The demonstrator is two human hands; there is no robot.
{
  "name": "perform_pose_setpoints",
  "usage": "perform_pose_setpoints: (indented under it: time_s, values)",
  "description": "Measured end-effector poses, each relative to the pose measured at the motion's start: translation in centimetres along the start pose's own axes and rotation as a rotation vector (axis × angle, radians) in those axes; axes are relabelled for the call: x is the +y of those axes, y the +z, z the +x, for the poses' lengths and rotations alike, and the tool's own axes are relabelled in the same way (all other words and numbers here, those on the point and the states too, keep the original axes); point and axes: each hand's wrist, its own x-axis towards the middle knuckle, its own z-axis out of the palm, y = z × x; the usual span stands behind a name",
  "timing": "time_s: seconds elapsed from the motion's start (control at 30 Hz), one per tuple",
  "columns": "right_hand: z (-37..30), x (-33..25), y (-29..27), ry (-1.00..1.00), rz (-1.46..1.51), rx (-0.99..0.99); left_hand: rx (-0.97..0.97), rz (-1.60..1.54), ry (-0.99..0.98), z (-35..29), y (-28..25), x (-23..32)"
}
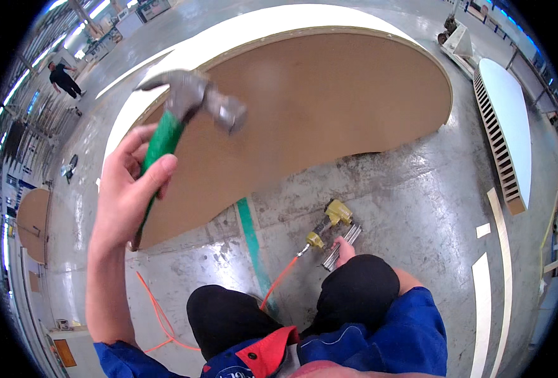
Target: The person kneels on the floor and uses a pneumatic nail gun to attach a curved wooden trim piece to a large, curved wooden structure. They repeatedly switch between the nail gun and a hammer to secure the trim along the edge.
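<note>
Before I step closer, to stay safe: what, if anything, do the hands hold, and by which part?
The left hand holds a claw hammer by its green handle; the right hand, partly hidden, holds a nail gun by its magazine.

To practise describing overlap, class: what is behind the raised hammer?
Behind the hammer, held in the left hand, the large brown board and the white curved band along its edge show around it. Patches the hammer covers cannot be seen.

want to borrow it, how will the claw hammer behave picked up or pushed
The claw hammer is likely head-heavy, with its thick metal head at one end. It should feel stiff, as its green handle shows no sag. If pushed, it probably won't roll, given the jutting claw.
</note>
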Motion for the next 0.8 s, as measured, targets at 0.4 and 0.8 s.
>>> perform_pose_setpoints:
  time_s: [0.4, 0.8]
  values:
    - [-1.8, 1.4, 1.6, 0.029, -0.11, -0.038, 0.378, 0.874, 0.434, 9.1, -5.5, 8.0]
    - [0.9, 2.2, -0.9, 0.162, 0.022, -0.008, 0.387, 0.804, 0.494, 11.9, -4.5, 6.5]
